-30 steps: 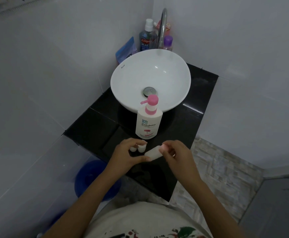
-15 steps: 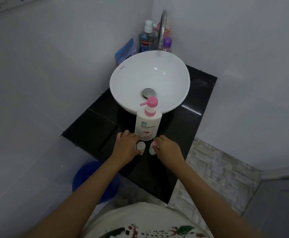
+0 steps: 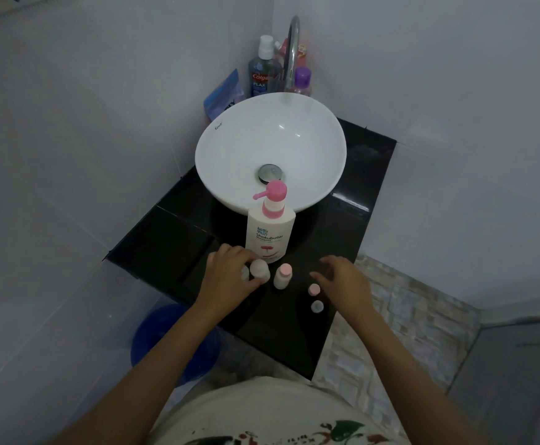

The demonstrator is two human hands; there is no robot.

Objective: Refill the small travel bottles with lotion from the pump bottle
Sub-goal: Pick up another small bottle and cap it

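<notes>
- Head view: the left hand (image 3: 230, 274) curls its fingers round a white-capped travel bottle (image 3: 259, 270), upright on the black counter (image 3: 166, 245), probably steadying it for uncapping.
- The right hand (image 3: 342, 281) hovers with fingers loosely spread, holding nothing, just beside a small pink cap (image 3: 314, 289) and a pale grey cap (image 3: 317, 306) lying on the counter.
- Between the hands stands a pink-capped travel bottle (image 3: 283, 276); the pump bottle (image 3: 270, 232) sits just behind it, against the sink (image 3: 230, 175), nozzle pointing left, within easy reach.
- Half a second ago both hands were close together at the bottles; now the right has drawn away to the caps, leaving the pink-capped bottle standing free.
</notes>
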